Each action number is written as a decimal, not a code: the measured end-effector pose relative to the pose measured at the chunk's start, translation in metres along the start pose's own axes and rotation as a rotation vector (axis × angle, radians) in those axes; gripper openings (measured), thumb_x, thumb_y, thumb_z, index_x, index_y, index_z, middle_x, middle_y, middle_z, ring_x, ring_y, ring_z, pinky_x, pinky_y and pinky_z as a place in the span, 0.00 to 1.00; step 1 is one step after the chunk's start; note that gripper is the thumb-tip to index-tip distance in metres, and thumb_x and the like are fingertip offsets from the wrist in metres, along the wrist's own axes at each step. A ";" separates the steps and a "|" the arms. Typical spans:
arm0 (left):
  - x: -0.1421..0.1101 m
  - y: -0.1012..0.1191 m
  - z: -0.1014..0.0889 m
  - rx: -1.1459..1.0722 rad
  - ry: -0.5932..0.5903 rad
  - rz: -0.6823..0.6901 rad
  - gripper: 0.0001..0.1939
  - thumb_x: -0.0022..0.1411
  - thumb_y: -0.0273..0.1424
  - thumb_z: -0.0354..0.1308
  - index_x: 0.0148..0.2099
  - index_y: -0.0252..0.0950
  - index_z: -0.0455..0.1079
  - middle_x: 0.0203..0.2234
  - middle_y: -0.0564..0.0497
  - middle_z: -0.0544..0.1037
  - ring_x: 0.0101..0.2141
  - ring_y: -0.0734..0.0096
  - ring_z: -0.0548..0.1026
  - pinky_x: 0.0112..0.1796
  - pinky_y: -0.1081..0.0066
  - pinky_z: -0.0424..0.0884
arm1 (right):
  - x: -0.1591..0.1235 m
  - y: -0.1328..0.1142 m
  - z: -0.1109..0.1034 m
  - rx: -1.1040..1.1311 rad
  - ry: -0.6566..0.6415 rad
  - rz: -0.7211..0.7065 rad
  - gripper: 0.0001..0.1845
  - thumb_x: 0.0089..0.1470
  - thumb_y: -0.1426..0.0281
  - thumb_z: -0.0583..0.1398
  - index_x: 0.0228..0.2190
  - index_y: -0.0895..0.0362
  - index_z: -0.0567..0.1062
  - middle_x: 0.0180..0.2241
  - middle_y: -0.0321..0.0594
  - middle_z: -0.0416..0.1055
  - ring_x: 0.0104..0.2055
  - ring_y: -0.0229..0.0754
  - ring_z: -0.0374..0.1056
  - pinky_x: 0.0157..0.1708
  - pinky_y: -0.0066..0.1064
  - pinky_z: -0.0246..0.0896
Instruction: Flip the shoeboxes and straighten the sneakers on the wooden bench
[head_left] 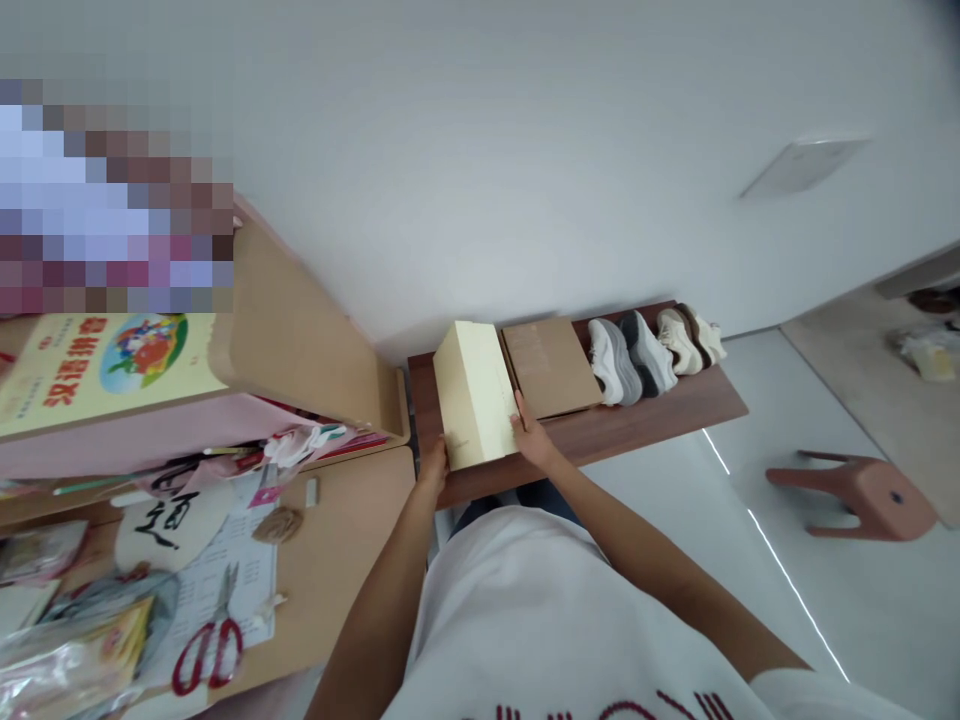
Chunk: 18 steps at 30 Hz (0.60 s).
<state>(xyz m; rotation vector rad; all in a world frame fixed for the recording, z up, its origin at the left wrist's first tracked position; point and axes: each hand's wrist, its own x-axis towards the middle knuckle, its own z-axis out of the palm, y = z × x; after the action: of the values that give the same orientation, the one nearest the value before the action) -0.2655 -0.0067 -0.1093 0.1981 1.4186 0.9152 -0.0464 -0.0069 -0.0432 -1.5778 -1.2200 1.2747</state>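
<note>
A pale yellow shoe box (pixel 474 393) stands on a low dark wooden bench (pixel 660 405) against the white wall. My left hand (pixel 433 468) grips the box's near left corner. My right hand (pixel 531 433) presses on its right side, fingers closed against the cardboard. Both hands hold the box between them. Right beside it lies a flat brown cardboard box (pixel 551 366), touching or nearly touching the yellow one.
Two pairs of sneakers, grey-white (pixel 628 357) and cream-brown (pixel 691 339), line the bench's right part. A wooden desk (pixel 337 540) at left carries red scissors (pixel 210 645), papers and a picture book (pixel 97 365). A pink stool (pixel 862 492) stands on the white floor at right.
</note>
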 end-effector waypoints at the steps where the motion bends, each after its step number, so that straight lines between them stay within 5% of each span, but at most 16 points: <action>1: -0.002 0.001 0.004 -0.003 0.017 -0.040 0.10 0.68 0.35 0.58 0.46 0.36 0.74 0.41 0.44 0.83 0.47 0.63 0.80 0.47 0.66 0.75 | 0.000 0.000 -0.003 -0.030 0.034 -0.017 0.41 0.61 0.45 0.51 0.67 0.54 0.60 0.67 0.44 0.59 0.71 0.47 0.51 0.71 0.43 0.41; 7: -0.009 0.002 0.014 -0.062 -0.080 -0.124 0.17 0.68 0.41 0.59 0.51 0.35 0.74 0.41 0.44 0.83 0.43 0.65 0.82 0.47 0.65 0.77 | -0.001 -0.009 -0.003 -0.147 0.104 -0.028 0.31 0.63 0.53 0.51 0.61 0.53 0.70 0.61 0.46 0.68 0.67 0.51 0.58 0.70 0.45 0.47; 12: -0.014 0.001 0.007 -0.086 -0.072 -0.016 0.20 0.67 0.41 0.60 0.57 0.38 0.71 0.48 0.43 0.82 0.47 0.62 0.81 0.48 0.63 0.77 | -0.005 -0.021 0.001 -0.258 0.076 0.031 0.37 0.63 0.48 0.52 0.63 0.60 0.67 0.64 0.53 0.63 0.68 0.56 0.57 0.69 0.48 0.49; 18: -0.027 0.012 0.006 -0.132 -0.092 0.136 0.24 0.63 0.40 0.65 0.59 0.39 0.71 0.52 0.44 0.80 0.51 0.60 0.79 0.49 0.64 0.77 | 0.000 -0.033 0.002 -0.285 0.027 0.123 0.50 0.55 0.39 0.57 0.68 0.55 0.57 0.69 0.50 0.54 0.72 0.59 0.46 0.70 0.51 0.42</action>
<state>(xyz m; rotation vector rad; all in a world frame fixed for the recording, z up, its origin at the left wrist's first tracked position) -0.2619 -0.0134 -0.0800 0.2363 1.2663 1.0942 -0.0557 0.0021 -0.0125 -1.8930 -1.3511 1.1906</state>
